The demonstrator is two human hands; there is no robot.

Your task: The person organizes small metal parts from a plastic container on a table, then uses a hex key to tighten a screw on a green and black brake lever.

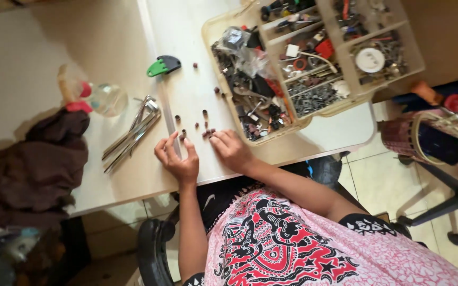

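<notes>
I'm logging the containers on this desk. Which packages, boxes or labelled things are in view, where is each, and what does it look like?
Parts organiser box: top right of the table, clear beige plastic, divided compartments of small hardware.
Plastic bag: in the box's large left compartment, clear and crumpled.
Round white lid: in a right-hand compartment.
Clear jar: lying left of the tools, red cap.
No signs or screens show.

organiser box [314, 114] cut off, contents indistinct

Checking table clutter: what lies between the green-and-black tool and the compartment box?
Head view: only bare white tabletop and one small dark piece lie between the green-and-black tool and the compartment box.
</notes>
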